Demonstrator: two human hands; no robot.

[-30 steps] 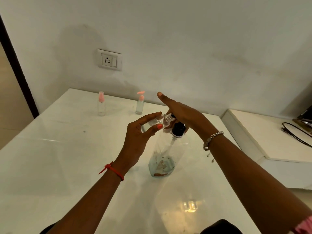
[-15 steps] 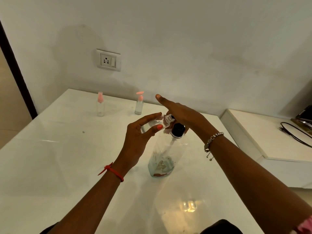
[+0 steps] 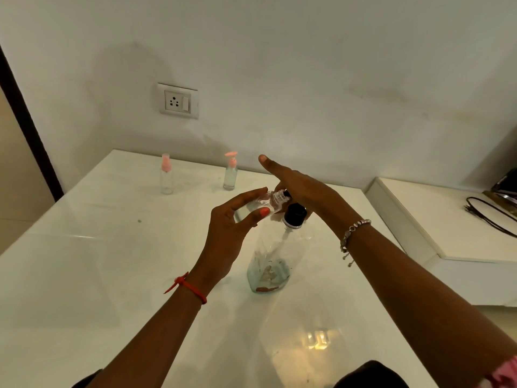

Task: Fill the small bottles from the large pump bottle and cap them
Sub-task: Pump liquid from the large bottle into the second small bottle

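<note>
A large clear pump bottle with a black collar stands on the white table, a little liquid at its bottom. My left hand grips a small uncapped clear bottle, tilted sideways with its mouth at the pump's spout. My right hand rests flat on the pump head, fingers straight, and hides the head. Two small capped bottles stand at the back: one with a pink spray cap, one with a pink pump cap.
A wall with a socket plate rises behind the table. A lower white ledge to the right carries a black cable. A dark door frame edge runs down the left.
Nearly nothing has shifted; my right hand stays on the pump head and my left hand keeps the small bottle at the spout.
</note>
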